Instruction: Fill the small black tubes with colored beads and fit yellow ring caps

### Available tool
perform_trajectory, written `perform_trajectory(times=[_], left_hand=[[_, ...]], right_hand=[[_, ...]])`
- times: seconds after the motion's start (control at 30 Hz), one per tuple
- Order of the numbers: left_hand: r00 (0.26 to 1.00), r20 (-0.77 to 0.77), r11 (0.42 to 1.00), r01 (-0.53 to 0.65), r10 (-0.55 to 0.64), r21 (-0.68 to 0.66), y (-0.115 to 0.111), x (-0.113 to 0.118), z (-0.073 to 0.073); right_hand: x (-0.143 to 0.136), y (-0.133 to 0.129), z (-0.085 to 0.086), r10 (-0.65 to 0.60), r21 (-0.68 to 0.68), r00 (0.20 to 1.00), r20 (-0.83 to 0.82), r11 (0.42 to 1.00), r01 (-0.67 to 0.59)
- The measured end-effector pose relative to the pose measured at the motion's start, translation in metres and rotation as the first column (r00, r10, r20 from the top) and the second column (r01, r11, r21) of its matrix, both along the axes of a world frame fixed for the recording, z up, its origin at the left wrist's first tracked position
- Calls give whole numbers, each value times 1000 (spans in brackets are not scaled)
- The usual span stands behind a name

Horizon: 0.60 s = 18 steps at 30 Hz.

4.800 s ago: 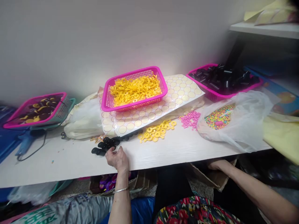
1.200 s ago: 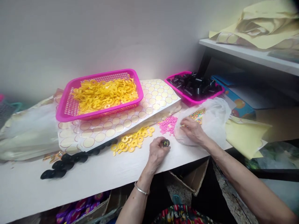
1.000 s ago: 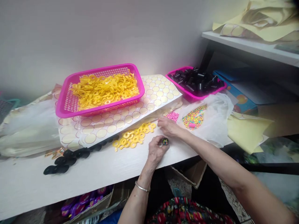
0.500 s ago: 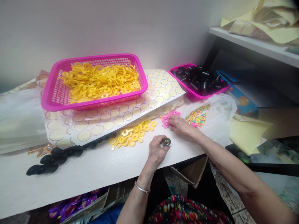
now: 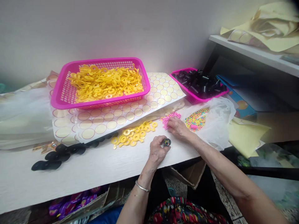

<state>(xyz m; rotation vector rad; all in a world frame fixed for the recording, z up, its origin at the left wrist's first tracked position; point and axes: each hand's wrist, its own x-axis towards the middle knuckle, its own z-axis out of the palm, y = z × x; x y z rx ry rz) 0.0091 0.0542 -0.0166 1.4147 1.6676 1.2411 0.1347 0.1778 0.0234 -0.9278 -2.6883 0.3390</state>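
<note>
My left hand (image 5: 159,150) is wrapped around a small black cylindrical cup (image 5: 167,142), held upright just above or on the white table. Tiny coloured beads show inside the cup's open top. My right hand (image 5: 178,128) reaches to the near edge of a pile of small pink pieces (image 5: 170,117). Its fingers are pinched together, and whatever lies between them is hidden. Just right of that hand, multicoloured beads (image 5: 198,119) lie on a clear plastic bag (image 5: 218,115), with a pink scoop-like piece (image 5: 193,127) among them. Yellow ring-shaped pieces (image 5: 133,137) lie left of my hands.
A pink basket (image 5: 100,104) of yellow ring pieces stands on sheets of round stickers (image 5: 112,124). Another pink basket (image 5: 192,99) holds black cylinders. Black parts (image 5: 54,157) line the table's left side. A white shelf (image 5: 252,51) juts in at the right.
The camera view has shifted a little, so the basket and table sit slightly differently. My left hand keeps the black cup; my right fingers have shifted slightly at the pink pile.
</note>
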Motion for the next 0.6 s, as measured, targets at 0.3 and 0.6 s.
perform_trajectory(times=[0.3, 0.6], left_hand=[[1000, 13, 1000, -7, 7, 15, 0, 1, 1], [1000, 14, 1000, -5, 4, 14, 1, 0, -6]], right_hand=[[31, -26, -6, -275, -38, 948, -160, 961, 272], [20, -38, -10, -351, 18, 919, 177, 935, 354]])
